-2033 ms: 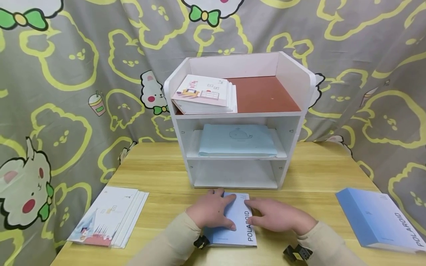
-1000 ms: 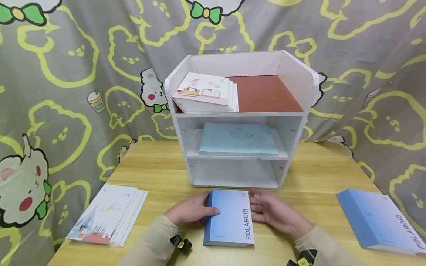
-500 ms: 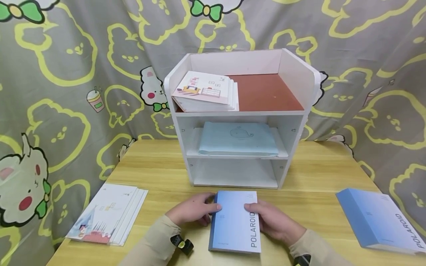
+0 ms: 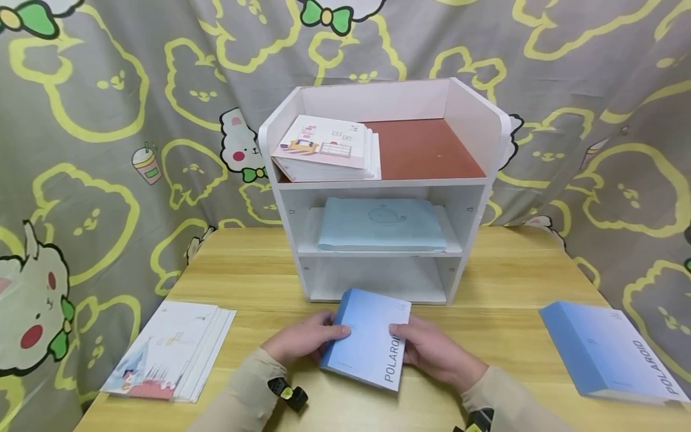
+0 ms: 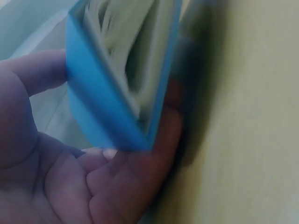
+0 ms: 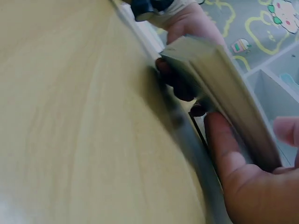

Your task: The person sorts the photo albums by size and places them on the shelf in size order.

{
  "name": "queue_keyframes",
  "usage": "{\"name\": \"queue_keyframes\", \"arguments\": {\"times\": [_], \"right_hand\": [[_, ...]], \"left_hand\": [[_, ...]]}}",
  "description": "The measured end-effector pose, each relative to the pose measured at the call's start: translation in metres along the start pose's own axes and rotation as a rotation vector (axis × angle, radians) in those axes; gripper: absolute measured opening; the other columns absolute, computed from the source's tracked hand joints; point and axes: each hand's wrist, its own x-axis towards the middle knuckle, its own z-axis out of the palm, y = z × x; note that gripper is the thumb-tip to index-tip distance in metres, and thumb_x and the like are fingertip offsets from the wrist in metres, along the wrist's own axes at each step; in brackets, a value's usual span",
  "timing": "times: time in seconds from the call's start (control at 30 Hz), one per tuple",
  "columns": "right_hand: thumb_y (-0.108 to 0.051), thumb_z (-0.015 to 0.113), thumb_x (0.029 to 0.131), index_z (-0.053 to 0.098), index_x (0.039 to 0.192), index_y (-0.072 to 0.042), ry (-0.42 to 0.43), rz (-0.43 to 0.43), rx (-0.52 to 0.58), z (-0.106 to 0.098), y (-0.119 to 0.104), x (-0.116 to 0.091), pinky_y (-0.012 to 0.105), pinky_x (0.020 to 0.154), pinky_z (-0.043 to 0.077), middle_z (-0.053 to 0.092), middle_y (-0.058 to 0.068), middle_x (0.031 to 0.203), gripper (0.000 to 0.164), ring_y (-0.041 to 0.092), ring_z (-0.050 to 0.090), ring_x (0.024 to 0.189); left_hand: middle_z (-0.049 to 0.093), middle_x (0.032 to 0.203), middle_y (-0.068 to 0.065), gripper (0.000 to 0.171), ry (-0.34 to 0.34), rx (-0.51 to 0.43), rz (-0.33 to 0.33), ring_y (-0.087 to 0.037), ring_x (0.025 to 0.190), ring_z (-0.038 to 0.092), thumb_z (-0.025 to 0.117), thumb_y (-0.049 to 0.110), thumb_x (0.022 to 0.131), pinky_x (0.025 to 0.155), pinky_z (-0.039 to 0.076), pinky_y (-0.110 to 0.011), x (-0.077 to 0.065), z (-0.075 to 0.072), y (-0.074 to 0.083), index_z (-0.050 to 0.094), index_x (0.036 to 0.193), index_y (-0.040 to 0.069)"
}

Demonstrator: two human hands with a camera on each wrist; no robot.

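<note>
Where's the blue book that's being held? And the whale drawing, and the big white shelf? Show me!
Held blue book (image 4: 368,341): head view, middle of its front cover.
Whale drawing (image 4: 385,216): head view, on the whale's body.
White shelf (image 4: 426,150): head view, on its bare brown top.

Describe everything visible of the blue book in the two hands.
The blue book looks card-covered and thick, fading from blue to pale lilac, with dark POLAROID lettering along one side, partly covered by a thumb; smaller print is illegible. The left wrist view shows pale pages with gaps between them. It is held tilted above the table, in front of the shelf unit, the left hand gripping one side, the right hand the other.
</note>
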Motion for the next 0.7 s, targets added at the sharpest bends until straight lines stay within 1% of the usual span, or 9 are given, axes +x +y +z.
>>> {"name": "queue_keyframes", "arguments": {"times": [0.13,0.2,0.27,0.37,0.43,0.5,0.6,0.67,0.7], "right_hand": [[-0.018,0.049,0.106,0.019,0.157,0.003,-0.089,-0.001,-0.052,0.007,0.002,0.01,0.051,0.093,0.054,0.06,0.026,0.13,0.062,0.041,0.064,0.113],[-0.017,0.047,0.107,0.015,0.159,0.001,-0.11,-0.01,-0.071,0.009,0.002,0.013,0.051,0.093,0.054,0.058,0.027,0.132,0.064,0.042,0.063,0.113],[-0.016,0.046,0.107,0.009,0.161,-0.001,-0.105,-0.028,-0.073,0.012,0.0,0.017,0.049,0.093,0.054,0.054,0.028,0.136,0.066,0.042,0.062,0.115],[-0.016,0.045,0.107,0.0,0.161,-0.003,-0.074,-0.06,-0.069,0.015,-0.001,0.025,0.047,0.094,0.054,0.046,0.03,0.143,0.072,0.041,0.06,0.118],[-0.015,0.046,0.107,-0.003,0.161,-0.003,-0.051,-0.078,-0.064,0.017,-0.001,0.03,0.047,0.096,0.053,0.041,0.032,0.146,0.074,0.041,0.059,0.12],[-0.013,0.047,0.106,-0.003,0.161,-0.002,-0.03,-0.085,-0.078,0.018,-0.001,0.033,0.048,0.096,0.053,0.037,0.033,0.15,0.075,0.041,0.058,0.121],[-0.011,0.051,0.104,0.006,0.16,0.0,0.029,-0.105,-0.167,0.017,-0.001,0.035,0.047,0.092,0.055,0.04,0.033,0.147,0.073,0.039,0.061,0.116],[-0.012,0.053,0.102,0.02,0.157,0.002,0.086,-0.123,-0.258,0.015,-0.004,0.033,0.045,0.085,0.058,0.049,0.03,0.135,0.065,0.034,0.064,0.105],[-0.012,0.054,0.102,0.03,0.153,0.003,0.104,-0.123,-0.298,0.013,-0.006,0.031,0.044,0.082,0.059,0.054,0.028,0.126,0.059,0.031,0.064,0.098]], "left_hand": [[0.069,0.094,-0.01,0.059,0.099,-0.014,-0.026,-0.024,0.078,0.067,0.064,0.044,0.098,0.061,0.057,-0.039,-0.002,-0.015,-0.008,0.052,0.133,-0.003],[0.068,0.096,-0.011,0.063,0.149,-0.014,-0.05,-0.024,0.08,0.067,0.064,0.045,0.097,0.062,0.057,-0.039,-0.002,-0.022,-0.011,0.051,0.135,-0.004],[0.067,0.097,-0.011,0.067,0.209,-0.002,-0.071,-0.024,0.081,0.065,0.063,0.047,0.097,0.062,0.056,-0.038,-0.001,-0.028,-0.014,0.051,0.136,-0.006],[0.064,0.093,-0.011,0.07,0.294,0.017,-0.086,-0.023,0.078,0.061,0.062,0.052,0.096,0.061,0.054,-0.036,0.002,-0.035,-0.017,0.054,0.133,-0.007],[0.062,0.09,-0.011,0.072,0.332,0.023,-0.092,-0.022,0.077,0.059,0.062,0.055,0.095,0.061,0.054,-0.035,0.004,-0.038,-0.018,0.055,0.132,-0.006],[0.061,0.087,-0.011,0.073,0.345,0.028,-0.101,-0.022,0.075,0.058,0.062,0.057,0.095,0.061,0.054,-0.034,0.005,-0.04,-0.019,0.056,0.132,-0.006],[0.06,0.086,-0.011,0.079,0.348,0.057,-0.107,-0.022,0.075,0.058,0.062,0.059,0.094,0.061,0.053,-0.034,0.006,-0.039,-0.019,0.055,0.136,-0.007],[0.06,0.088,-0.011,0.082,0.354,0.076,-0.105,-0.022,0.075,0.058,0.062,0.061,0.093,0.06,0.053,-0.033,0.007,-0.038,-0.018,0.053,0.138,-0.008],[0.061,0.09,-0.011,0.083,0.356,0.077,-0.102,-0.022,0.075,0.059,0.062,0.061,0.093,0.06,0.053,-0.033,0.007,-0.037,-0.017,0.053,0.139,-0.008]]}}
